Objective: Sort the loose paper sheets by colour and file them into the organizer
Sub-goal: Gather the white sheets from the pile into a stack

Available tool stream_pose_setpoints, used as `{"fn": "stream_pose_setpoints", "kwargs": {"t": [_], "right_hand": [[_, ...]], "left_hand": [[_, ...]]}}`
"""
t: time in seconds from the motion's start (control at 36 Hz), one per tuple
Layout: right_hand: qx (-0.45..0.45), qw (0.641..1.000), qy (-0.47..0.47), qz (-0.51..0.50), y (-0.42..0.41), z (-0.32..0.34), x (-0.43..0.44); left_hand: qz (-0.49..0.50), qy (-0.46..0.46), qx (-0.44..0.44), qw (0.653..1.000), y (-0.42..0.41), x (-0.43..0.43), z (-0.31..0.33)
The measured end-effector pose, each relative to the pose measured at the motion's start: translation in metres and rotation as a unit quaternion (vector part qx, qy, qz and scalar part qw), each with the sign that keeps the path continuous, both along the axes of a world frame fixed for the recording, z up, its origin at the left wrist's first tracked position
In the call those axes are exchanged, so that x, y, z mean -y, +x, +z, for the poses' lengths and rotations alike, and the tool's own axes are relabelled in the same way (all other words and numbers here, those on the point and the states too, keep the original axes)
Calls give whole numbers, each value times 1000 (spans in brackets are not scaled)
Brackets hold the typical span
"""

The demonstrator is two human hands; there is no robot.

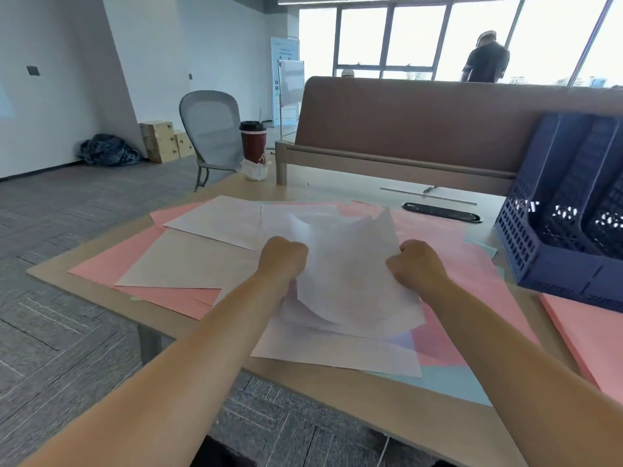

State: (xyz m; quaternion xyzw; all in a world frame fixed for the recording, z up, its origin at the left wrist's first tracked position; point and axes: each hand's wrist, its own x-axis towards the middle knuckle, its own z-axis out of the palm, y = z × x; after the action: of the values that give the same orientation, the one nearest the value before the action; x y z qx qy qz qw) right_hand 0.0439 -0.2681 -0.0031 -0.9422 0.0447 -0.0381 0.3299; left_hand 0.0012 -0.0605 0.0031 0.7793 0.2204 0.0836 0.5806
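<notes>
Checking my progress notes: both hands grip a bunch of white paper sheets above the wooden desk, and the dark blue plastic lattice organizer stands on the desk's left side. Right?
Not quite. The head view shows the dark blue plastic lattice organizer on the right side of the wooden desk, not the left. The left hand and right hand do grip the white paper sheets.

The person shows as two arms only. The left forearm [175, 348] enters from the lower left of the frame and the right forearm [505, 342] from the lower right. Both are bare from the frame's edge to the wrist, smooth, wide at the bottom edge and narrowing upward. The left hand [283, 261] and right hand [416, 264], near the middle of the frame, are bare too. A dark patch [222, 456] at the bottom centre may be clothing; it is too cropped to tell.
</notes>
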Motion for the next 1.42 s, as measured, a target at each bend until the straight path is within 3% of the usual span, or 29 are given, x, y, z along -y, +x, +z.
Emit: {"fn": "stream_pose_setpoints", "kwargs": {"t": [0.17, 0.44, 0.58, 0.69, 0.78, 0.86, 0.94, 1.06, 1.25, 1.42], "right_hand": [[-25, 999, 39, -27, 8, 1, 1], [-29, 989, 145, -8, -3, 7, 5], [-48, 983, 171, 40, -14, 10, 5], [-37, 982, 175, 64, -20, 11, -5], [-30, 987, 122, 98, -20, 10, -19], [-31, 988, -20, 149, -20, 11, -32], [-44, 969, -152, 189, -20, 11, -43], [-68, 947, -238, 206, -15, 8, -51], [-73, 940, -279, 182, 4, 7, -53], [-49, 948, -249, 191, 13, 9, -55]], "left_hand": [[-1, -35, -20, 999, 14, -6, -1], [-13, 30, -39, 999, 12, -4, 6], [-25, -116, -4, 993, -3, -12, 11], [-4, -96, -31, 995, -16, -28, 12], [10, -14, -47, 999, -26, -42, 11], [11, 34, -48, 998, -35, -57, 12], [14, 66, -37, 997, -43, -68, 11], [17, 95, -28, 995, -49, -81, 15], [24, 91, -20, 995, -48, -94, 12], [26, 61, -26, 997, -42, -96, 10]]}}
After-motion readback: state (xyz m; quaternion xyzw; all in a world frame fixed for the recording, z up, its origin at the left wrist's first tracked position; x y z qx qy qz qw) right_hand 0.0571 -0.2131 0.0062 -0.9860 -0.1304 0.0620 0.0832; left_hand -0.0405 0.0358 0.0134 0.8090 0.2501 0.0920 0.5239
